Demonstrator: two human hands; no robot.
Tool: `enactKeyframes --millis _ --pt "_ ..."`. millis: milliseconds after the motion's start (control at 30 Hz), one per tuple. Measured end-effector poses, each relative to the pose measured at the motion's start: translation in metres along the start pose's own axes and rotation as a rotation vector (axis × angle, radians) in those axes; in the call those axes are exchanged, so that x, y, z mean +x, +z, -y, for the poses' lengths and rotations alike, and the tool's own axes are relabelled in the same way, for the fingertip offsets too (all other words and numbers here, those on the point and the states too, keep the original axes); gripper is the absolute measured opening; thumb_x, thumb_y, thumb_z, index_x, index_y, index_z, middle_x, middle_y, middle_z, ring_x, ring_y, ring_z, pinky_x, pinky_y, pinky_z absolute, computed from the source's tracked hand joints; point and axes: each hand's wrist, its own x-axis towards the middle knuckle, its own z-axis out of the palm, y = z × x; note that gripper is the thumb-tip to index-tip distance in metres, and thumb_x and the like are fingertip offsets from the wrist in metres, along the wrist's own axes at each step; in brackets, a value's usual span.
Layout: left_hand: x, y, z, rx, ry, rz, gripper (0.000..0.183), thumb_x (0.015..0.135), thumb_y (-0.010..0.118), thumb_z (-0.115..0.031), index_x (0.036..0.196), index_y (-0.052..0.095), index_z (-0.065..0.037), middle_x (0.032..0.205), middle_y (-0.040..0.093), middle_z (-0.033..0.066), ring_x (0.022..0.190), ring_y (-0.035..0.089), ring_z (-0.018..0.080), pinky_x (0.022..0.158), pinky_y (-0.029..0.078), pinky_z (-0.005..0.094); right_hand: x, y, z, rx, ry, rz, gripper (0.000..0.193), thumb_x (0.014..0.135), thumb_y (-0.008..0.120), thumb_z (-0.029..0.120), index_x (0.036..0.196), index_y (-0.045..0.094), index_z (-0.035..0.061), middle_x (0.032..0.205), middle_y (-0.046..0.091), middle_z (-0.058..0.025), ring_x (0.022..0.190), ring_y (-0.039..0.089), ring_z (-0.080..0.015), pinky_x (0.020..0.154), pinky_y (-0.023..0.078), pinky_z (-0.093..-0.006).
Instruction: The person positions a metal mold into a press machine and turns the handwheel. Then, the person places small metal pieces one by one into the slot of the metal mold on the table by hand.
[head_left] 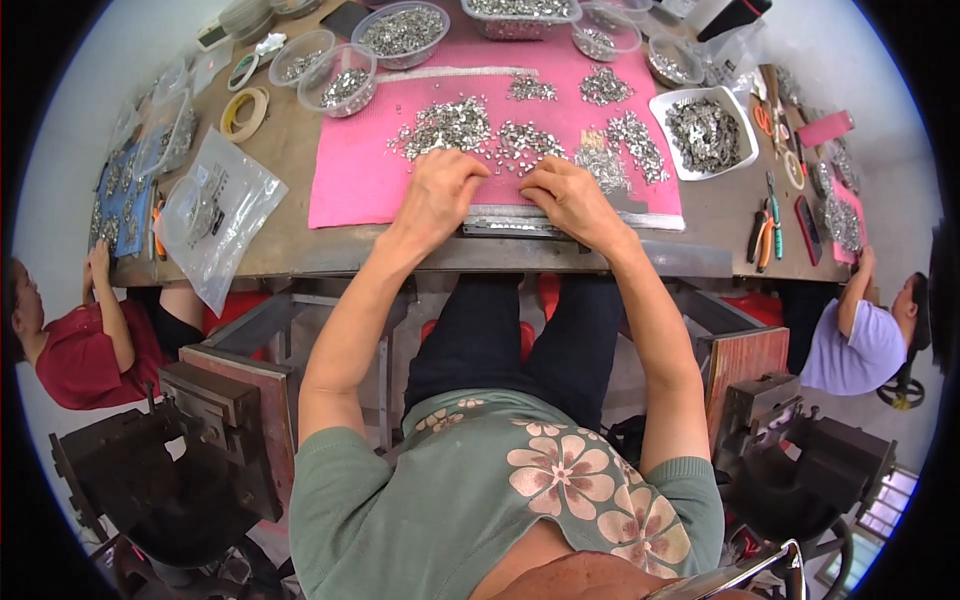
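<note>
My left hand (446, 188) is closed in a pinch at the near side of a pile of small silvery metal pieces (447, 126). Whatever lies between its fingertips is too small to make out. Beside it, my right hand (568, 196) also pinches, its fingertips pointing toward the left hand, just below a second heap of metal pieces (526, 146). A narrow metal strip holder (513, 227) with a row of small parts lies below both hands at the table's front edge. Flat silvery strips (603, 168) lie to the right of my right hand. All this rests on a pink mat (352, 185).
Clear tubs of metal parts (403, 32) stand at the back. To the right are a white dish of dark metal pieces (711, 133), pliers (767, 232) and a phone (808, 229). On the left lie a plastic bag (232, 205) and tape (244, 113). Co-workers sit at both sides.
</note>
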Motion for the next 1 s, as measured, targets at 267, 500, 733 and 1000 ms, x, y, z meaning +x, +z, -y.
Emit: enactKeyframes --millis 267,500,733,1000 --pt "-0.003 0.013 -0.005 0.003 -0.054 0.100 0.009 0.087 0.068 -0.004 0.096 0.070 -0.005 0.090 0.064 0.0106 0.092 0.060 0.0302 0.087 0.044 0.0426 -0.008 -0.005 0.005 -0.038 0.061 0.043 0.007 0.088 0.070 0.004 0.094 0.069 0.0004 0.087 0.064 -0.0128 0.082 0.067 -0.0290 0.072 0.053 -0.0391" --pt "-0.003 0.018 -0.006 0.066 -0.066 0.038 0.008 0.088 0.073 -0.011 0.095 0.070 -0.007 0.088 0.064 0.0039 0.089 0.060 0.0233 0.090 0.038 0.0403 -0.043 -0.013 0.036 0.188 0.202 -0.092 0.008 0.089 0.069 0.001 0.095 0.065 -0.0024 0.096 0.068 -0.0129 0.087 0.067 -0.0242 0.076 0.052 -0.0328" --pt "-0.004 0.018 -0.011 0.227 -0.056 0.047 0.008 0.088 0.072 -0.011 0.095 0.069 -0.008 0.088 0.064 0.0022 0.088 0.059 0.0218 0.091 0.036 0.0403 -0.053 0.003 0.039 0.083 0.126 -0.227 0.010 0.086 0.070 -0.004 0.095 0.064 -0.0020 0.097 0.068 -0.0124 0.087 0.068 -0.0255 0.077 0.053 -0.0331" --pt "-0.013 0.016 -0.049 -0.204 -0.167 0.078 0.005 0.091 0.064 -0.005 0.096 0.064 -0.003 0.088 0.064 0.0094 0.085 0.059 0.0273 0.081 0.042 0.0394 -0.057 0.003 0.040 0.086 0.139 -0.243 0.013 0.085 0.070 -0.005 0.095 0.065 -0.0006 0.097 0.069 -0.0124 0.088 0.069 -0.0280 0.076 0.054 -0.0350"
